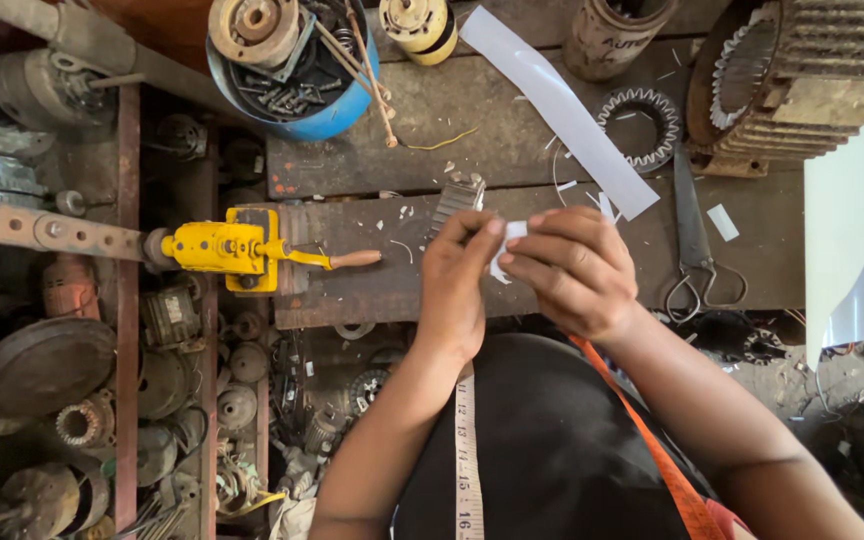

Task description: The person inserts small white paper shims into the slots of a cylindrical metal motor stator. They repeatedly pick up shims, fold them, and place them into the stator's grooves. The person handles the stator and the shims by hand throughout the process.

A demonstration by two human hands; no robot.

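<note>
My left hand (460,285) and my right hand (574,270) meet over the wooden workbench (372,160) and pinch a small piece of white paper (508,240) between their fingertips. Just beyond the left fingers a small ribbed metal part (457,196) stands on the bench, partly hidden by the hand. A long white paper strip (557,105) lies diagonally behind the hands. Small white paper scraps are scattered around it. A measuring tape (467,450) hangs down my front.
A yellow hand-cranked winder (237,250) is clamped at the bench's left end. Scissors (694,240) lie to the right. A blue tub (297,60) of metal parts, a toothed ring (642,125) and a big finned motor housing (802,75) sit at the back. Old motor parts fill the shelves at left.
</note>
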